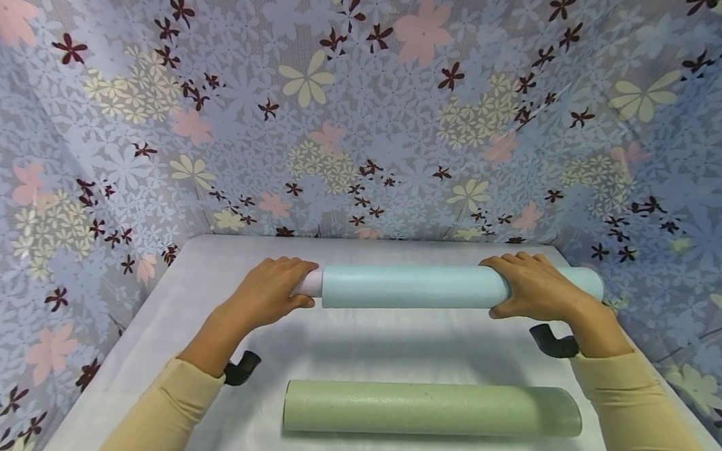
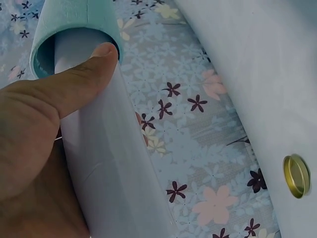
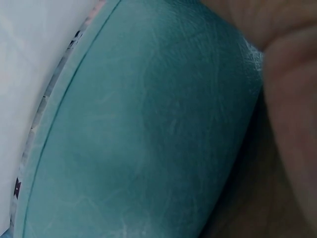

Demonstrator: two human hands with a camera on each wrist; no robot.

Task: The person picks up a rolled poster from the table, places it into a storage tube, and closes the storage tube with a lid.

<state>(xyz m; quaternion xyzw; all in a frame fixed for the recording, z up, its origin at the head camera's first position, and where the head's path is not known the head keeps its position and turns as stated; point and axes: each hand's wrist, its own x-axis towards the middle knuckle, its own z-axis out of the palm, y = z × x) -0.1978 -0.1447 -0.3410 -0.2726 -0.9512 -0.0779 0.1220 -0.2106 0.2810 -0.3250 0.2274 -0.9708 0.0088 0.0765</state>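
Observation:
A light blue tube [image 1: 407, 288] is held level above the white table, crosswise in front of the person. My right hand [image 1: 529, 285] grips it from above near its right end. In the right wrist view the tube's creased, blue-green surface [image 3: 124, 124] fills most of the picture beside the palm. My left hand [image 1: 272, 291] grips a pale white roll [image 1: 309, 283] at the tube's left end. The left wrist view shows this white roll [image 2: 109, 153] partly inside the tube's open mouth [image 2: 44, 59], the thumb lying along it at the rim.
A pale green tube [image 1: 432, 409] lies on the white table [image 1: 272, 400], nearer the person and parallel to the blue one. Flower-patterned fabric [image 1: 355, 117] hangs behind and at both sides. A small gold-coloured ring-like thing [image 2: 297, 176] shows against white in the left wrist view.

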